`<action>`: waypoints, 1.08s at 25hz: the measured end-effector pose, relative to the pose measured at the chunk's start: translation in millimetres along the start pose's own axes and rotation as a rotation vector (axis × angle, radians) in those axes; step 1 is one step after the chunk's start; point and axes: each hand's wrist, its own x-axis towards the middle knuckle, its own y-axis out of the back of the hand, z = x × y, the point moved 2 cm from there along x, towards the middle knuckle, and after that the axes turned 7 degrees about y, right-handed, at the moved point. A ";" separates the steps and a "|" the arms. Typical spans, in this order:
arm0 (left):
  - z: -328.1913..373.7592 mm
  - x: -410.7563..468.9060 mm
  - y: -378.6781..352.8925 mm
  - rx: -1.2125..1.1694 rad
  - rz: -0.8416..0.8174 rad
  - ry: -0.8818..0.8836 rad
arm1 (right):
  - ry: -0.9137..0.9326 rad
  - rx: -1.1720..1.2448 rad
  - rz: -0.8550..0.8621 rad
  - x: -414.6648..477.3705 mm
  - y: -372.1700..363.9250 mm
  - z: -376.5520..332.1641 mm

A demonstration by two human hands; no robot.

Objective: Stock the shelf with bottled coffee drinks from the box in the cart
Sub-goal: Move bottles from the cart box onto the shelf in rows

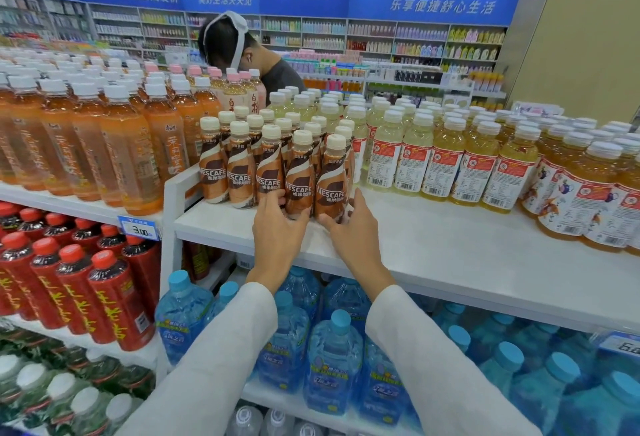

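Several brown-and-cream bottled coffee drinks [242, 165] with cream caps stand in rows on the white top shelf [433, 238]. My left hand [277, 224] curls its fingers round the base of a front-row coffee bottle [299, 176]. My right hand [349, 224] holds the base of the neighbouring front bottle [334, 179], thumb in front and fingers behind it. Both bottles stand upright on the shelf. The box and the cart are out of view.
Orange tea bottles [114, 158] fill the shelf to the left, pale yellow drinks [443, 158] the right. Red-capped bottles [69, 283] and blue water jugs [332, 359] sit on lower shelves. A person [242, 54] bends over behind the shelf. Bare shelf surface lies in front right.
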 end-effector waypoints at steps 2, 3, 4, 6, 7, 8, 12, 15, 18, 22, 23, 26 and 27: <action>0.3 -7.2 6.6 -0.016 -0.037 0.002 | 0.023 -0.017 -0.013 -8.8 6.0 -0.9; -0.4 -12.5 11.0 -0.032 -0.052 0.020 | 0.032 -0.042 -0.029 -14.7 8.6 -0.9; -1.7 -19.1 16.3 -0.053 -0.066 0.042 | 0.032 -0.068 -0.046 -21.9 11.4 -0.2; -4.3 -37.2 30.0 -0.098 -0.071 0.066 | 0.031 -0.089 -0.076 -39.7 17.4 0.6; -5.5 -48.4 38.7 -0.116 -0.055 0.071 | 0.035 -0.081 -0.094 -50.0 20.3 0.3; -7.6 -60.7 48.3 -0.132 -0.035 0.079 | 0.038 -0.067 -0.113 -61.1 22.8 -0.4; -23.6 -119.1 91.2 -0.184 0.046 0.154 | 0.076 0.036 -0.203 -107.6 27.6 -5.2; -47.3 -170.8 126.7 -0.218 0.103 0.260 | 0.078 0.146 -0.295 -146.3 15.6 -1.9; -77.2 -227.1 160.8 -0.198 0.208 0.397 | 0.041 0.216 -0.429 -189.3 -11.4 14.1; -116.7 -301.2 202.0 -0.165 0.396 0.590 | -0.108 0.235 -0.650 -248.8 -59.9 38.6; -126.2 -317.1 210.8 -0.156 0.431 0.630 | -0.138 0.230 -0.687 -262.5 -72.1 44.3; -155.4 -359.5 238.0 -0.140 0.516 0.724 | -0.208 0.174 -0.807 -299.8 -103.5 59.5; -164.7 -373.8 250.2 -0.115 0.541 0.759 | -0.242 0.159 -0.843 -313.0 -115.0 62.4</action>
